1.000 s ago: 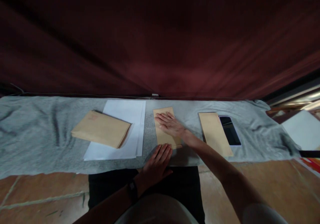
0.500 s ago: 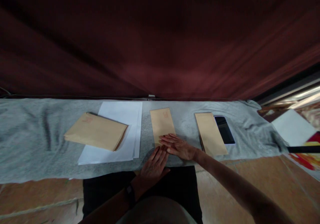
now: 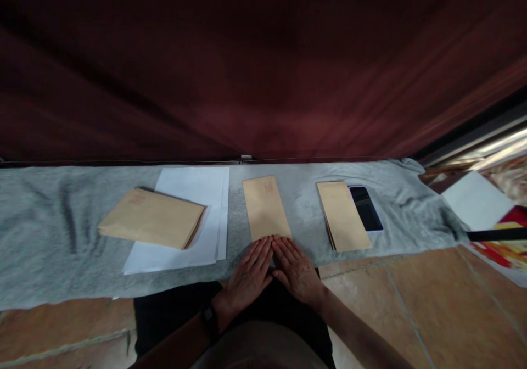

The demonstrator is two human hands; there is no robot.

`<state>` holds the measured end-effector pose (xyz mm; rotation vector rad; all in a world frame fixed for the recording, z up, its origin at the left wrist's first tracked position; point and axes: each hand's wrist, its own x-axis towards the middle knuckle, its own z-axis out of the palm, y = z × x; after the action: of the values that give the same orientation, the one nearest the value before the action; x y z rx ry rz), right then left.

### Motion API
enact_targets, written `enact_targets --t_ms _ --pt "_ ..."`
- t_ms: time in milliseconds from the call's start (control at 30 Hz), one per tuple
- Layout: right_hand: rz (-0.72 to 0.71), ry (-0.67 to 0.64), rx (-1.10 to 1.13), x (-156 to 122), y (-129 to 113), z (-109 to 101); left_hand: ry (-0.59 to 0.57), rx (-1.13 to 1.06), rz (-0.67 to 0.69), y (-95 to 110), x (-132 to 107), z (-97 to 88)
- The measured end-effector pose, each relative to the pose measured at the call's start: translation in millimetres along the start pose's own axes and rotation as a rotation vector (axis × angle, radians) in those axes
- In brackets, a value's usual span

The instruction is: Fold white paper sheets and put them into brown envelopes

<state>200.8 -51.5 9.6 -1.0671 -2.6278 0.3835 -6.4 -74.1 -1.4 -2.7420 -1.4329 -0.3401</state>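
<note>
The cloth [image 3: 37,237] seems not to be fixed, so it could be bunched by a strong pull of the hands, and everything on it could be shifted. The sheets [image 3: 214,231] could be creased or slid, because the left stack [image 3: 152,215] is laid askew partly over them. The right stack [image 3: 343,215] could be pushed onto the phone [image 3: 365,208], as little or no space is left between them. The envelope [image 3: 263,204] is placed between the stacks, its near end covered by the fingers; it could be turned askew or wrinkled if it is pressed unevenly. Nothing is gripped by the left hand [image 3: 250,273] or the right hand [image 3: 300,273]: the fingers are held straight, close together and flat, the tips nearly meeting.

Behind, dull red fabric [image 3: 263,83] is seen in long folds. The cloth is grey, soft-looking, wrinkled at its right end. The sheets are white, thin and smooth. Matt brown paper is seen in both rectangular stacks, the left one thicker with layered edges, and in the flat envelope. The phone is dark and glossy, with rounded corners. The envelope's red print [image 3: 269,186] cannot be read.
</note>
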Motion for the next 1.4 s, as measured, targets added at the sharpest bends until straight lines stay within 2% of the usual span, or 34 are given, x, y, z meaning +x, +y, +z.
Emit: enact_targets --t_ms 167,267,367,500,600,667,767,967,1100,1200,1267,1400 --pt "0.075 0.037 -0.054 -4 3 2 0.001 -0.049 -0.022 -7 -5 -8.9" --pt "0.099 0.054 -0.063 -5 4 3 0.002 -0.134 -0.043 -21 6 -9.9" --pt "0.108 0.055 -0.064 -5 3 3 -0.019 -0.153 -0.071 -42 39 -6.1" --pt "0.110 0.054 -0.066 -3 3 4 -0.089 -0.148 -0.044 -66 97 3.5" --pt "0.126 0.087 -0.064 -3 2 5 -0.107 -0.166 -0.026 -71 127 10.8" --pt "0.134 0.109 -0.059 -3 2 6 -0.110 -0.177 -0.020 -69 133 13.9" --pt "0.142 0.128 -0.049 -3 0 7 -0.128 -0.197 0.009 -61 121 13.0" --pt "0.166 0.148 -0.041 -3 -1 10 -0.149 -0.207 0.072 -39 69 -4.6" --pt "0.148 0.122 -0.051 -4 0 10 -0.115 -0.177 0.055 -26 41 -14.3" --pt "0.159 0.116 -0.051 -5 0 9 -0.091 -0.187 0.014 -20 23 -13.0" --pt "0.168 0.120 -0.043 -5 -1 8 -0.049 -0.279 -0.107 -17 11 -8.4" --pt "0.181 0.137 -0.023 0 -4 8 0.156 -0.699 -0.585 -9 -8 -3.3"
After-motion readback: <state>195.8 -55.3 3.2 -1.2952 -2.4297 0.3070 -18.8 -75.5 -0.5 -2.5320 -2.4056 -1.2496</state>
